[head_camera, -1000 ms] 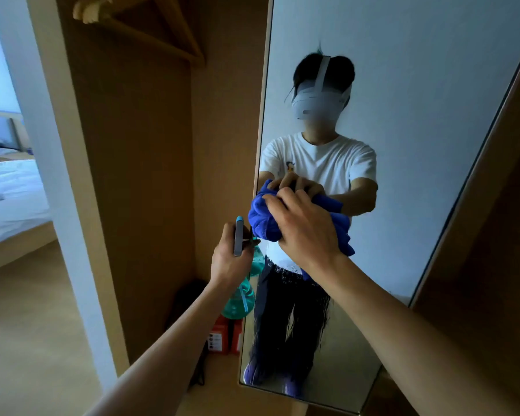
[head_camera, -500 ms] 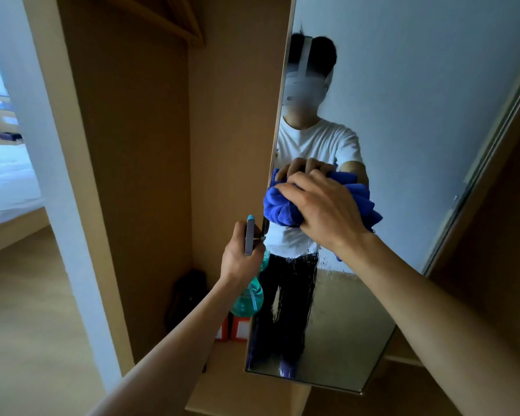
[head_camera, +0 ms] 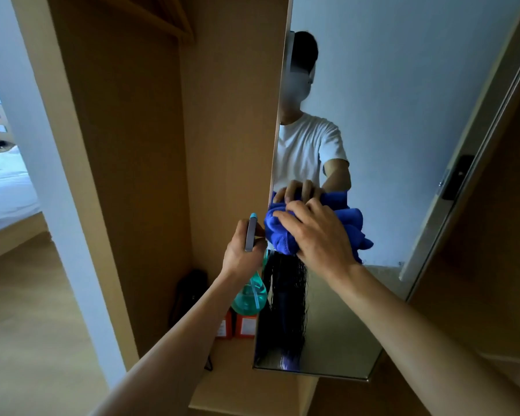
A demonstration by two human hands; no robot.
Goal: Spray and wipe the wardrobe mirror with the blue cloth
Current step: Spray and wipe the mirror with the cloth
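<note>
Blue cloth [head_camera: 278, 232], bunched into a wad, lies against the wardrobe mirror [head_camera: 403, 115] near its left edge, about mid-height. Right hand [head_camera: 318, 235] covers the wad, fingers curved over it and gripping it, pressing it to the glass; the reflection shows the fingertips wrapped over the cloth's top. Wet streaks run down the glass directly below the cloth. Left hand [head_camera: 242, 253] is closed around the neck of a spray bottle [head_camera: 249, 295], just left of the mirror's edge and close beside the cloth. The bottle's teal body hangs below the fist and its grey head stands upright above it. Two orange boxes [head_camera: 243, 324] stand on the wardrobe base behind the bottle, beside a dark object that cannot be identified. A bed [head_camera: 3, 187] with white linen shows at far left.
</note>
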